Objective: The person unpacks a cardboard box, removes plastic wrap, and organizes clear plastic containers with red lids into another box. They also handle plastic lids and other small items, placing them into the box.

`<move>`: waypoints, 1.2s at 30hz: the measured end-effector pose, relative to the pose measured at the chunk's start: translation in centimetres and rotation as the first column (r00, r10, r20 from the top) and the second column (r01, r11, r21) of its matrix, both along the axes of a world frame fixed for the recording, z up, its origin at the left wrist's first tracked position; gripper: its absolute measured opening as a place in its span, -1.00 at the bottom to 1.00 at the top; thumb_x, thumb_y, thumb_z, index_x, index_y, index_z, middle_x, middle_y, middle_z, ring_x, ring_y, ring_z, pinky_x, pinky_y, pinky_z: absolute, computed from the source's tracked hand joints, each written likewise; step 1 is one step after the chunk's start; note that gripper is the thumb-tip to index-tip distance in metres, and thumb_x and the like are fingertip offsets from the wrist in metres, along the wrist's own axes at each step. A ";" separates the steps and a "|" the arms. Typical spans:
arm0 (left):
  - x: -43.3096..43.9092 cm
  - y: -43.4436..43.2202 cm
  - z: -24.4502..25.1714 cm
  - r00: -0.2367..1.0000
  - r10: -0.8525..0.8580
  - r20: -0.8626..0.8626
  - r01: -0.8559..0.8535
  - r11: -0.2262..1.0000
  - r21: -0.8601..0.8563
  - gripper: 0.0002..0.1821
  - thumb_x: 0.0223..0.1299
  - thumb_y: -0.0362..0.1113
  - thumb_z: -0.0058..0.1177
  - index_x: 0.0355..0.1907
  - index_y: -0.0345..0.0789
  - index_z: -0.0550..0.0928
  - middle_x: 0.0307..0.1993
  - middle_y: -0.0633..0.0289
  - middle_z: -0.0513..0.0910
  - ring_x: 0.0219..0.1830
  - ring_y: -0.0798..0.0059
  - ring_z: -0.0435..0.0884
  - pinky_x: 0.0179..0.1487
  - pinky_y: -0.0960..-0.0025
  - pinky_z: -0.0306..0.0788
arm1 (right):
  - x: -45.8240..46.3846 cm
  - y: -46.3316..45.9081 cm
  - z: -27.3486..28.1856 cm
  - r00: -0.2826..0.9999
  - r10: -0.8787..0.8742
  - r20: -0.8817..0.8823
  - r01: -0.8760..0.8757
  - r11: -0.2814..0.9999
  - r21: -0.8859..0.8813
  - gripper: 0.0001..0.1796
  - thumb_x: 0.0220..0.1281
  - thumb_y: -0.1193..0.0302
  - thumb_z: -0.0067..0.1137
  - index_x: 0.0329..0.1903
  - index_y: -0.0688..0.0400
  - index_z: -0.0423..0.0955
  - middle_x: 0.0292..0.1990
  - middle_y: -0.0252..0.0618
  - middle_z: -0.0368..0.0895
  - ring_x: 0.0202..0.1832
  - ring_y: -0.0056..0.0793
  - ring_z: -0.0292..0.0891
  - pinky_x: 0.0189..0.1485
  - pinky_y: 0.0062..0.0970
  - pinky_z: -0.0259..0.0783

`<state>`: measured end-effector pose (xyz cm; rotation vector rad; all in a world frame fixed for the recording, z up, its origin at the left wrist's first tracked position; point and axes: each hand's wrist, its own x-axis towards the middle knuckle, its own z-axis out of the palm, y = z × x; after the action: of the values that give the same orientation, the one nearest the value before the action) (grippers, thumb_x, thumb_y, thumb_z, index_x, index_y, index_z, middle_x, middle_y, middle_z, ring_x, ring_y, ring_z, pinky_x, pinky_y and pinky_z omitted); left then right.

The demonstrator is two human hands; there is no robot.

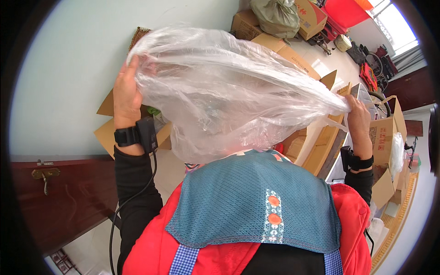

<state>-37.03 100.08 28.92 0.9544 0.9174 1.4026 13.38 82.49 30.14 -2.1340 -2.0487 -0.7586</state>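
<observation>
A large, crumpled sheet or bag of clear plastic film (227, 89) is stretched out in front of my chest. My left hand (129, 91) grips its upper left corner, with the fingers partly behind the film. At the other end my right hand (358, 113) holds the film bunched together. Both arms are spread wide, and the film hangs between them over cardboard boxes. Its lower edge reaches the top of the teal apron (254, 202) that I wear.
Open cardboard boxes (381, 137) stand at the right and beneath the film. A tied plastic sack (276, 17) rests among cartons at the top. At the left are a pale wall (75, 79) and a dark red door (65, 202). Long wooden boards (325, 147) lie right of centre.
</observation>
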 end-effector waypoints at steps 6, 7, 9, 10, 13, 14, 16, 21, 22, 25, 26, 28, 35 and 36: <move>4.8 1.2 2.0 0.977 -0.160 -0.139 0.194 0.939 0.284 -0.65 0.36 -0.26 -0.16 0.13 -0.33 0.45 -0.14 0.18 0.63 -0.16 0.42 0.58 -0.06 0.39 0.46 | -9.1 0.3 -1.0 0.898 0.356 -0.257 -0.433 0.819 -0.377 -0.75 -0.04 0.58 0.02 -0.21 0.18 0.48 -0.17 -0.18 0.48 -0.26 -0.21 0.55 -0.30 -0.36 0.51; 6.5 0.4 1.7 0.933 -0.266 -0.242 0.319 0.922 0.218 -0.64 0.34 -0.28 -0.13 0.15 -0.30 0.45 -0.13 0.21 0.64 -0.14 0.45 0.57 -0.05 0.40 0.45 | -10.8 0.6 -0.3 0.851 0.462 -0.251 -0.526 0.760 -0.383 -0.71 -0.08 0.61 0.03 -0.19 0.20 0.48 -0.15 -0.15 0.46 -0.26 -0.16 0.55 -0.32 -0.36 0.51; 9.6 -1.9 1.2 0.736 -0.432 -0.522 0.615 0.749 0.247 -0.59 0.28 -0.35 -0.09 0.18 -0.32 0.42 -0.03 0.25 0.60 -0.09 0.48 0.54 -0.05 0.44 0.46 | -13.4 1.3 1.0 0.773 0.573 -0.272 -0.610 0.789 -0.071 -0.68 -0.11 0.61 0.05 -0.18 0.25 0.46 -0.08 -0.16 0.45 -0.24 -0.22 0.56 -0.30 -0.37 0.52; 10.8 -3.0 0.8 0.614 -0.457 -0.644 0.722 0.655 0.224 -0.56 0.25 -0.38 -0.07 0.20 -0.32 0.41 0.02 0.27 0.57 -0.07 0.50 0.53 -0.06 0.46 0.46 | -14.0 1.5 1.9 0.765 0.584 -0.273 -0.603 0.798 0.015 -0.67 -0.13 0.61 0.07 -0.17 0.27 0.45 -0.04 -0.17 0.45 -0.23 -0.25 0.56 -0.29 -0.38 0.52; 11.7 -4.5 0.5 0.537 -0.727 -0.428 0.834 0.535 0.137 -0.54 0.23 -0.40 -0.06 0.22 -0.31 0.40 0.12 0.29 0.52 -0.01 0.52 0.53 -0.06 0.50 0.46 | -13.3 1.9 3.8 0.855 0.446 -0.266 -0.440 0.894 0.084 -0.59 -0.21 0.63 0.10 -0.13 0.26 0.43 0.00 -0.16 0.44 -0.21 -0.23 0.56 -0.29 -0.37 0.52; 11.1 -4.2 0.7 0.653 -0.635 -0.413 0.719 0.692 0.073 -0.57 0.29 -0.35 -0.11 0.22 -0.32 0.40 0.11 0.21 0.52 0.03 0.51 0.53 -0.05 0.49 0.47 | -12.5 1.8 4.0 0.841 0.500 -0.209 -0.498 0.865 0.068 -0.50 -0.23 0.65 0.13 -0.06 0.27 0.38 0.00 -0.17 0.43 -0.22 -0.19 0.55 -0.28 -0.34 0.52; 9.6 -2.6 1.5 0.856 -0.460 -0.236 0.492 0.866 0.096 -0.60 0.32 -0.32 -0.15 0.18 -0.36 0.42 0.07 0.16 0.54 0.02 0.49 0.54 -0.06 0.46 0.48 | -11.2 1.1 3.6 0.934 0.262 -0.245 -0.285 0.956 -0.065 -0.46 -0.20 0.65 0.13 0.00 0.24 0.34 0.00 -0.18 0.43 -0.22 -0.18 0.55 -0.28 -0.32 0.52; 4.5 0.2 3.9 0.999 -0.002 0.032 -0.002 0.992 0.125 -0.62 0.36 -0.21 -0.21 0.09 -0.41 0.43 -0.03 0.06 0.55 -0.01 0.38 0.55 -0.02 0.30 0.47 | -9.5 0.1 2.3 0.978 0.006 -0.208 -0.011 1.000 -0.022 -0.14 -0.20 0.67 0.16 0.30 0.02 0.16 0.10 -0.17 0.32 -0.23 -0.14 0.55 -0.29 -0.27 0.52; 4.1 0.4 4.2 0.994 0.098 0.055 -0.102 0.992 0.075 -0.62 0.37 -0.20 -0.21 0.08 -0.41 0.43 -0.03 0.05 0.55 -0.02 0.35 0.55 -0.01 0.27 0.47 | -9.6 -0.2 2.2 0.985 0.055 -0.162 -0.055 0.998 0.001 -0.06 -0.23 0.68 0.17 0.35 -0.05 0.13 0.17 -0.16 0.26 -0.21 -0.14 0.55 -0.30 -0.28 0.53; 5.1 -0.1 5.1 0.984 0.031 0.178 -0.038 0.999 0.035 -0.59 0.39 -0.13 -0.26 0.10 -0.39 0.42 -0.01 0.01 0.54 -0.03 0.27 0.55 0.01 0.19 0.46 | -11.0 -0.9 1.7 0.923 0.294 -0.249 -0.343 0.921 -0.185 -0.10 -0.22 0.66 0.18 0.33 0.01 0.16 0.19 -0.13 0.26 -0.18 -0.12 0.55 -0.25 -0.29 0.53; 6.2 -0.5 5.5 0.971 -0.058 0.231 0.057 0.998 0.011 -0.58 0.39 -0.12 -0.28 0.10 -0.39 0.41 -0.01 0.00 0.54 -0.03 0.26 0.54 0.02 0.17 0.45 | -11.9 -0.8 1.2 0.856 0.377 -0.354 -0.468 0.855 -0.223 -0.12 -0.22 0.63 0.20 0.32 0.05 0.17 0.21 -0.12 0.25 -0.15 -0.12 0.54 -0.21 -0.30 0.53; 9.2 -1.7 6.0 0.903 -0.260 0.342 0.276 0.961 0.003 -0.55 0.41 -0.10 -0.33 0.11 -0.39 0.40 -0.01 -0.01 0.54 -0.02 0.23 0.54 0.03 0.12 0.44 | -14.0 0.3 -0.2 0.693 0.420 -0.586 -0.664 0.689 -0.290 -0.13 -0.22 0.57 0.24 0.30 0.13 0.17 0.25 -0.08 0.23 -0.07 -0.09 0.51 -0.13 -0.28 0.51; 17.2 -8.5 7.2 0.671 -0.569 0.475 0.635 0.772 0.026 -0.49 0.43 -0.04 -0.36 0.26 -0.32 0.29 0.17 -0.05 0.42 0.20 0.18 0.39 0.26 0.05 0.27 | -19.5 6.7 -5.6 0.302 0.058 -0.952 -0.616 0.774 -0.148 -0.29 -0.09 0.43 0.26 0.22 0.18 0.26 0.05 0.03 0.46 -0.08 0.03 0.49 -0.04 -0.22 0.43; 16.8 -7.9 7.0 0.736 -0.494 0.462 0.565 0.825 -0.019 -0.51 0.43 -0.06 -0.34 0.25 -0.33 0.30 0.16 -0.05 0.43 0.19 0.18 0.40 0.24 0.05 0.29 | -18.8 6.3 -6.1 0.285 0.147 -0.947 -0.693 0.714 -0.098 -0.37 -0.08 0.42 0.25 0.15 0.16 0.33 -0.01 0.01 0.49 -0.10 0.02 0.50 -0.07 -0.22 0.43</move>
<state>-20.22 92.14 35.94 0.6592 0.3536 0.9642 -5.41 88.83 24.07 -1.3079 -1.9945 0.9836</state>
